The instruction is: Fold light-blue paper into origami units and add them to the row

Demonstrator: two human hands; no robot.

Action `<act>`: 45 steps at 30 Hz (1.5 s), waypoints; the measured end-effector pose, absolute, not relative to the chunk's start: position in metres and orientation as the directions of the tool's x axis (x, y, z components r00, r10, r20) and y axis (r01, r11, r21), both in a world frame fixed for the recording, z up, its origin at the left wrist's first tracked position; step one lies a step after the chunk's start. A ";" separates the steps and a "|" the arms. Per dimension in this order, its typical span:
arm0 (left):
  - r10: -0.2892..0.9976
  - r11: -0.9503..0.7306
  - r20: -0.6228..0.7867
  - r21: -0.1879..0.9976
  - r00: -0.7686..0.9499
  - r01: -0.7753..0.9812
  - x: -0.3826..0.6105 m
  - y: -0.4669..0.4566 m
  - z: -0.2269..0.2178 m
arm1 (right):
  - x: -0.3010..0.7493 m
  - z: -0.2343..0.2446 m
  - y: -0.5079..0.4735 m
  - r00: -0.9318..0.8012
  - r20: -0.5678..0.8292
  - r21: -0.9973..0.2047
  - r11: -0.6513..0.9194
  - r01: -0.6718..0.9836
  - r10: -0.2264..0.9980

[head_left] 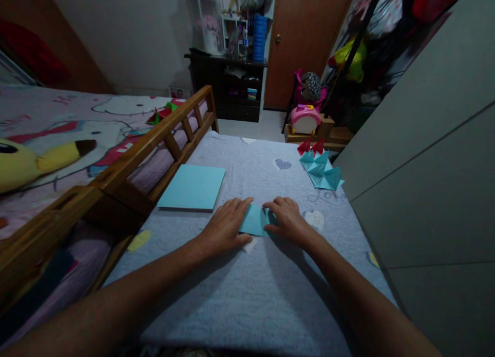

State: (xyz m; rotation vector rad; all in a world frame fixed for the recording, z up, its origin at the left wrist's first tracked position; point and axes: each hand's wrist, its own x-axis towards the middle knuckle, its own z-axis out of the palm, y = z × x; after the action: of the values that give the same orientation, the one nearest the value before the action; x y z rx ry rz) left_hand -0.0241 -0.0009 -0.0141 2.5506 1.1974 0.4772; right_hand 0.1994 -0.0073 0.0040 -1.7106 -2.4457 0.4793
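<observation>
A small folded piece of light-blue origami paper [253, 221] lies on the bedspread between my hands. My left hand [228, 220] holds its left end down, fingers together on top and thumb at the near edge. At the right end, my right hand [285, 217] has curled fingers and thumb on the paper's edge. The fingers cover both ends, so the full folded shape is hidden. Left of my left hand rests a flat stack of light-blue square paper [193, 187].
Folded light-blue paper pieces [320, 168] and red ones [310, 147] sit at the far right of the bedspread [240, 305]. A wooden rail [154, 153] runs along the left, with another bed and a yellow plush toy [23, 166] beyond. A pale cabinet [433, 181] stands right.
</observation>
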 end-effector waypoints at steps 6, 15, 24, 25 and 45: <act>0.699 -0.702 0.287 0.450 0.655 0.552 -0.022 -0.003 -0.009 | 0.197 0.000 -0.008 -0.377 0.054 -0.410 0.365 0.836 0.924; 0.657 -0.749 0.483 0.509 0.579 0.424 -0.022 -0.008 -0.015 | 0.195 0.013 -0.009 -0.370 0.287 -0.497 0.468 0.731 0.883; 0.526 -0.808 0.658 0.188 0.539 0.559 -0.034 -0.005 0.005 | 0.201 0.048 -0.031 -0.324 0.539 -0.424 0.583 0.693 0.777; 0.512 -0.804 0.660 0.144 0.549 0.577 -0.036 -0.006 0.007 | 0.204 0.047 -0.034 -0.352 0.524 -0.400 0.589 0.702 0.776; 0.555 -0.775 0.316 0.533 0.769 0.340 -0.042 0.002 -0.001 | 0.243 -0.019 -0.062 -0.526 0.309 -0.537 0.601 0.592 0.793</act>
State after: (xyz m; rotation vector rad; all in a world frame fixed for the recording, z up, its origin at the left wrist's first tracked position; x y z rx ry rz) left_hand -0.0424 0.0019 -0.0005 2.5110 0.6752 0.6464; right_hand 0.2429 -0.0620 -0.0194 -1.0935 -2.3000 0.5025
